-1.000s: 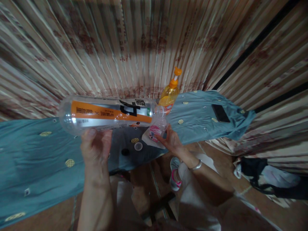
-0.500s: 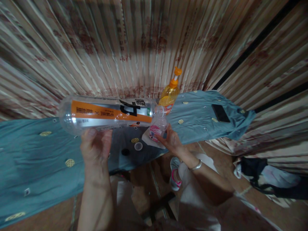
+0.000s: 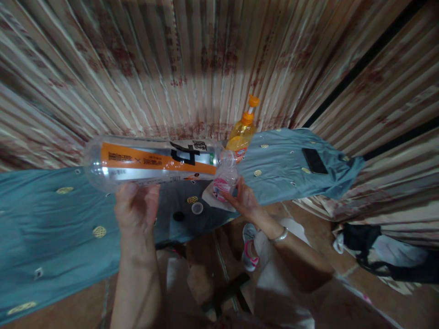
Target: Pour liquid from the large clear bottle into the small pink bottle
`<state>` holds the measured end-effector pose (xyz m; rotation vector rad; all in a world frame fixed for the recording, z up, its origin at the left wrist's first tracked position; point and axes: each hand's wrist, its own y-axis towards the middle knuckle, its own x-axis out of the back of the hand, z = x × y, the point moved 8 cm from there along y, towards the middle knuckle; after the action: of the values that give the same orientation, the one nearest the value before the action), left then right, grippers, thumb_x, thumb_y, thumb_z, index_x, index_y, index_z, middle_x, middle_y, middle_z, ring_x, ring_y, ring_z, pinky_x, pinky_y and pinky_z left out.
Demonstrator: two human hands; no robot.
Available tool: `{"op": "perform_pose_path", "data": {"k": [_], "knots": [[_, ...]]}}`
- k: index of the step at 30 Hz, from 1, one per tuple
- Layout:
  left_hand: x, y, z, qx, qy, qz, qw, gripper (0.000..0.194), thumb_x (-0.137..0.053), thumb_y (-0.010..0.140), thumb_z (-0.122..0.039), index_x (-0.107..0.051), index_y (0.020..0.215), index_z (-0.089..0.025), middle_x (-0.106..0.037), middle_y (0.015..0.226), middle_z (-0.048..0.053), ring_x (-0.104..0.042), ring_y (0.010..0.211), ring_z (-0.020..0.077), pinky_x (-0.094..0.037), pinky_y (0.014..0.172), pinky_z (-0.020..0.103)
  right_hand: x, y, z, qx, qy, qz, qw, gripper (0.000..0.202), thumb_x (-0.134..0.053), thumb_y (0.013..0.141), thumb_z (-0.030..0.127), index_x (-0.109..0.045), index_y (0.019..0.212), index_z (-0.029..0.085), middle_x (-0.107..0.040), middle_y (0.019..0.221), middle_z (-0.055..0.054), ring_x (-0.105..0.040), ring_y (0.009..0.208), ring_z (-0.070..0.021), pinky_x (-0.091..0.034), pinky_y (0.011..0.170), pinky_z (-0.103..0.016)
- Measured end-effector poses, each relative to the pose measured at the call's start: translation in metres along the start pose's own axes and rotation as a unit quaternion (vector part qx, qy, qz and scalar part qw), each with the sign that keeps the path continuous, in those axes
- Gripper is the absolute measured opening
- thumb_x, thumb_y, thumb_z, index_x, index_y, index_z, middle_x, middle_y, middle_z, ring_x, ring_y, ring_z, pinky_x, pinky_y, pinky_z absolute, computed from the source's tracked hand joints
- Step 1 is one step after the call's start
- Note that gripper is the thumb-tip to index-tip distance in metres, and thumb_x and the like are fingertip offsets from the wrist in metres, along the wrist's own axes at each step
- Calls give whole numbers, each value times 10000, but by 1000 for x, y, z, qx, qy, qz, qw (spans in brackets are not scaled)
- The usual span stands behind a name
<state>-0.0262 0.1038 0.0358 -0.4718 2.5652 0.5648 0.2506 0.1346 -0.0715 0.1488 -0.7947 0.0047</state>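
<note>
My left hand (image 3: 137,205) is closed round the underside of a large clear plastic bottle (image 3: 157,160) with an orange and silver label. The bottle lies nearly level, its neck pointing right. At its mouth is a small clear bottle (image 3: 224,183) with a pink label, gripped by my right hand (image 3: 244,198). The two necks meet or overlap; I cannot tell whether liquid passes between them. Under the small bottle lies a white sheet (image 3: 210,194). On the cloth below are a dark round cap (image 3: 179,216) and a pale round cap (image 3: 197,208).
A yellow pump bottle (image 3: 242,135) with an orange top stands just behind the small bottle. A dark phone (image 3: 314,161) lies toward the right end of the cloth-covered table (image 3: 61,214). A pleated curtain (image 3: 144,82) hangs behind. Dark and light fabric (image 3: 387,251) lies at lower right.
</note>
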Motion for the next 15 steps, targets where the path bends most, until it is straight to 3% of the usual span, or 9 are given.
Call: {"op": "perform_pose_path", "data": {"k": [6, 12, 15], "knots": [[1, 0, 0, 4, 6, -1, 1000, 287, -838, 610, -483, -738, 867, -406, -781, 996, -18, -594, 1319, 355, -499, 1118, 565, 3, -1, 3, 5, 5, 1, 1000, 392, -737, 852, 400, -562, 1154, 221, -761, 973, -123, -763, 873, -322, -604, 757, -426], [1, 0, 1, 11, 30, 15, 999, 261, -828, 613, -528, -738, 839, -432, -779, 949, 5, -608, 1298, 365, -545, 1046, 582, 2, -1, 2, -1, -1, -6, 1000, 414, -743, 839, 402, -567, 1165, 217, -747, 967, -118, -755, 897, -320, -601, 764, -415], [1, 1, 1, 2, 15, 5, 1000, 294, -839, 601, -495, -748, 863, -400, -775, 980, -1, -602, 1309, 353, -527, 1082, 562, 1, 0, 1, -4, 2, 2, 1000, 430, -735, 847, 399, -554, 1181, 199, -742, 973, -124, -750, 888, -316, -602, 777, -427]]}}
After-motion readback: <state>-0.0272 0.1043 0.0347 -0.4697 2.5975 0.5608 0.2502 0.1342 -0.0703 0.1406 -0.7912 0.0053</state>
